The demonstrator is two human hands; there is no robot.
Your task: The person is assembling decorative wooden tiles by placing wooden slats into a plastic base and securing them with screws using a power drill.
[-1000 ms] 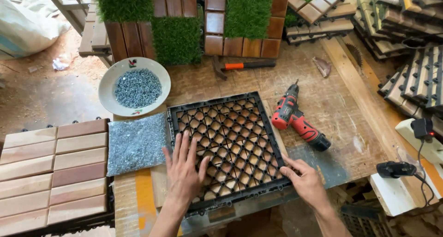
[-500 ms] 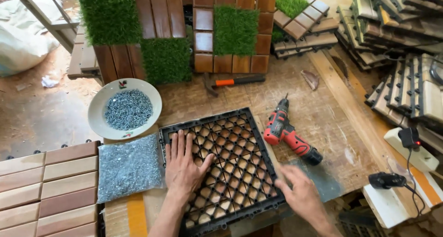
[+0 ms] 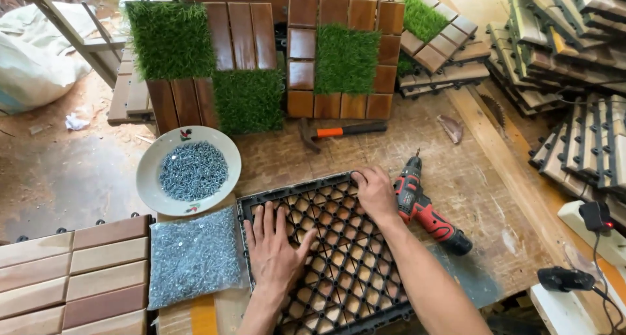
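A black plastic grid tile point(image 3: 339, 270) lies back side up on the wooden workbench point(image 3: 456, 172), with wood showing through its cells. My left hand point(image 3: 274, 250) rests flat on the grid's left part, fingers spread. My right hand point(image 3: 375, 190) presses on the grid's far right corner, fingers curled over the edge. A red and black cordless drill point(image 3: 427, 208) lies just right of that hand, touching nothing I hold.
A white bowl of screws point(image 3: 189, 172) and a clear bag of screws point(image 3: 192, 257) sit left of the grid. A hammer point(image 3: 339, 131) lies beyond it. Finished wood and grass tiles point(image 3: 261, 54) stand at the back, wooden tiles point(image 3: 72, 276) at left, stacks point(image 3: 574, 61) at right.
My right hand moved from the grid's near right edge up to its far right corner. My left hand stayed flat on the grid. The view shifted, so the bench sits lower in frame.
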